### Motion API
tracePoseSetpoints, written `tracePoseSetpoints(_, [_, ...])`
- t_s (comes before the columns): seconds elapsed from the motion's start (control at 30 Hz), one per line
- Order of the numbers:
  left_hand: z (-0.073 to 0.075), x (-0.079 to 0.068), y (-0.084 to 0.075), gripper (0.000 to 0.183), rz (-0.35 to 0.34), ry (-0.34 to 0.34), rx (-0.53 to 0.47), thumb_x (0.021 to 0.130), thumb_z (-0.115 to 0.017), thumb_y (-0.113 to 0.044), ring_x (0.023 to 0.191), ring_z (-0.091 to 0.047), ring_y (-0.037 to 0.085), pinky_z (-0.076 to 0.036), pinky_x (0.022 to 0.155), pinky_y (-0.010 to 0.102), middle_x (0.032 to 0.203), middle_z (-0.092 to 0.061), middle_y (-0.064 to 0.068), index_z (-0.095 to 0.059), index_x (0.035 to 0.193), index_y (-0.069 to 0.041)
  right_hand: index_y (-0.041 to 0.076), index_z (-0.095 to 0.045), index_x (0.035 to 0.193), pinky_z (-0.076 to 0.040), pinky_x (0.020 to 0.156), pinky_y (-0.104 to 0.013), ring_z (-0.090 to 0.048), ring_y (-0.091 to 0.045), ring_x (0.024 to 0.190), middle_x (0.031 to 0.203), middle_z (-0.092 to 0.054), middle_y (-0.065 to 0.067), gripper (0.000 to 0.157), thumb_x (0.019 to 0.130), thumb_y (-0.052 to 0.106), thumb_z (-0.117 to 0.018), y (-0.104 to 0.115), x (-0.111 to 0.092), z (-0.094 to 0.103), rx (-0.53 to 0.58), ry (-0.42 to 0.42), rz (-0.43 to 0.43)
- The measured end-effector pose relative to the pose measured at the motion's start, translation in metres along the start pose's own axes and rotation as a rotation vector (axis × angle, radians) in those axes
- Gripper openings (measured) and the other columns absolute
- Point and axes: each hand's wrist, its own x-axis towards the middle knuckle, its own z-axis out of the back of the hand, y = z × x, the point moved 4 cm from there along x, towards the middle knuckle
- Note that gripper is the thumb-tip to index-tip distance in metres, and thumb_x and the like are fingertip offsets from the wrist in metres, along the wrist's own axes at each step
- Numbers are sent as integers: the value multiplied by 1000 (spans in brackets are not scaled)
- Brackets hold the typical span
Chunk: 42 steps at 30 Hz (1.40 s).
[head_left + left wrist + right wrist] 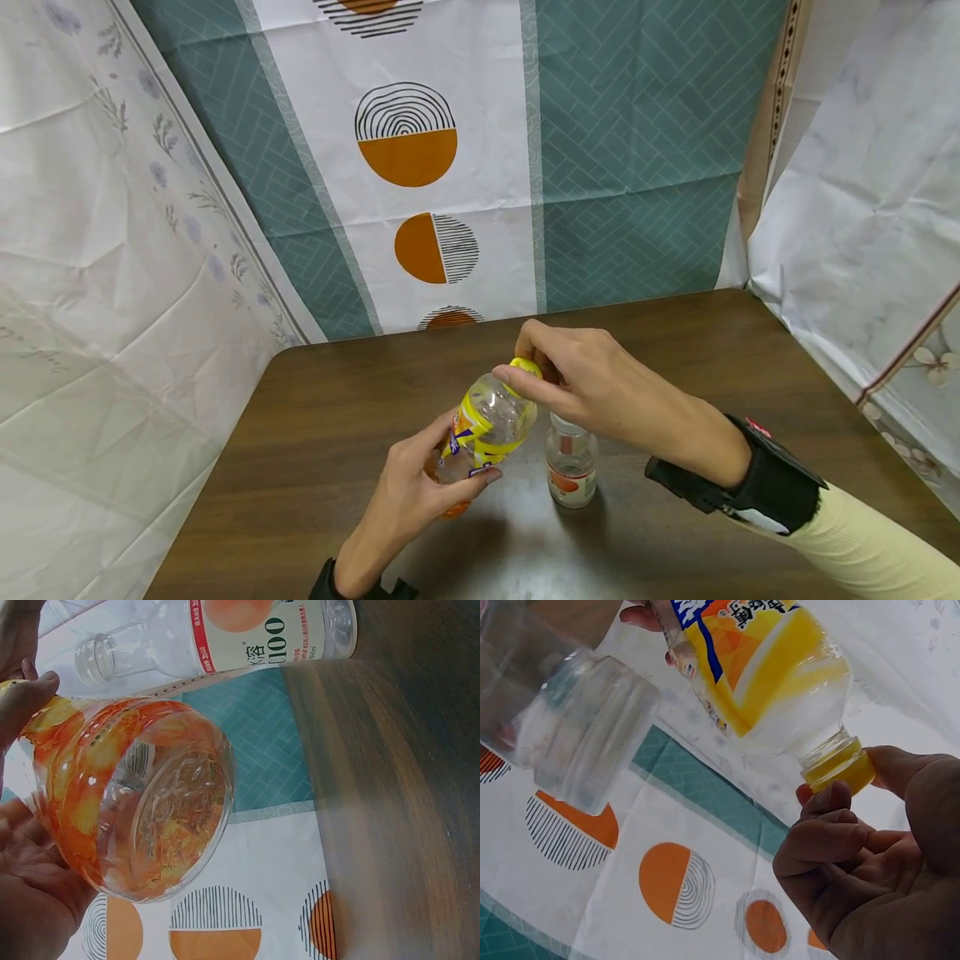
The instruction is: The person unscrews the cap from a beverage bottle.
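My left hand (414, 477) grips a clear plastic drink bottle (498, 412) with a yellow and orange label, holding it tilted above the table. In the left wrist view its ribbed clear base (187, 802) faces the camera. My right hand (607, 379) pinches the yellow cap (841, 766) between thumb and curled fingers. The cap sits on the bottle's neck. Just to the right, a second clear bottle (572, 479) stands upright on the table, uncapped, with a pale label showing an orange fruit. My right hand partly overlaps its top in the head view.
The brown wooden table (322, 442) reaches back to a hanging cloth (630, 142) with teal and white panels. Pale patterned cloths hang at the left (112, 250) and right (862, 208) sides. Each wrist wears a black strap (772, 483).
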Motion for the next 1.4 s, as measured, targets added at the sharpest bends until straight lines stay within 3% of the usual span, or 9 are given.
tracePoseSetpoints(0.13, [0,0,-2,63,4,7,-20,75,-83,-30,91,-64,12,-55,78,30,111,-67,-3,-56,130,-16,14,-53,86,-35,47,-17,-39,-2,55,64,-42,9,18,91,23,-69,0,-1,0,-3,6,39])
tracePoseSetpoints(0.4, [6,2,-26,58,3,51,-95,72,-86,-13,88,-65,13,-55,77,32,105,-69,0,-60,124,-12,16,-55,89,-34,49,-16,-38,-1,58,66,-42,8,17,95,29,-64,3,-3,0,-9,46,116])
tracePoseSetpoints(0.67, [6,-1,-25,54,-11,112,-143,73,-86,-11,88,-65,13,-55,77,33,104,-69,-2,-61,121,-13,14,-55,92,-38,54,-8,-46,3,62,74,-49,10,19,97,32,-59,8,-6,-1,49,63,244])
tracePoseSetpoints(0.87, [3,-4,-23,49,-8,159,-190,74,-85,-12,91,-65,13,-55,80,35,104,-69,-2,-63,117,-13,11,-57,94,-40,58,-9,-47,-3,67,83,-53,8,21,95,32,-62,11,-10,-2,19,70,306])
tracePoseSetpoints(1.07, [1,-5,-21,48,-11,160,-222,75,-83,-9,91,-66,14,-55,79,35,104,-69,-2,-62,119,-13,11,-57,97,-40,59,-11,-46,-1,69,88,-54,9,21,94,32,-64,10,-11,-3,-25,80,291])
tracePoseSetpoints(1.4, [0,-2,-23,52,-51,74,-181,72,-84,-6,87,-66,14,-55,77,33,101,-70,0,-62,119,-13,13,-58,100,-36,56,-14,-41,0,68,77,-48,9,26,92,37,-65,6,-7,1,-64,59,191])
